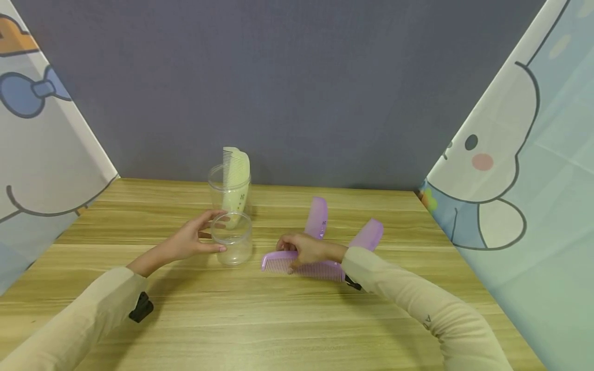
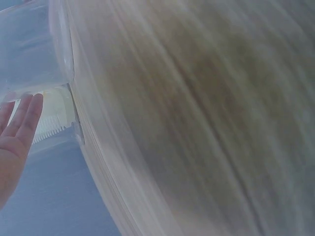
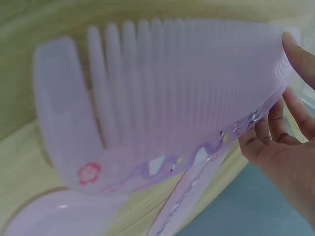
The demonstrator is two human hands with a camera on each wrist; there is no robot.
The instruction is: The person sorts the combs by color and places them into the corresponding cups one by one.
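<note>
Right hand (image 1: 303, 248) pinched the front comb (image 3: 162, 98), right of the near cup (image 1: 237, 255), left hand (image 1: 189, 239) spread against that cup; judged: grasping step, next move needing a clean lift.

I take this for a small screened-off booth, though I can't tell what kind of building it stands in. I see a wood-grain desk (image 1: 260, 324) with a plain dark grey panel (image 1: 278, 87) rising along its far edge. Cartoon-printed sheets flank it, the left sheet (image 1: 51, 154) meeting the far left corner, the right sheet (image 1: 552, 206) the far right.
</note>
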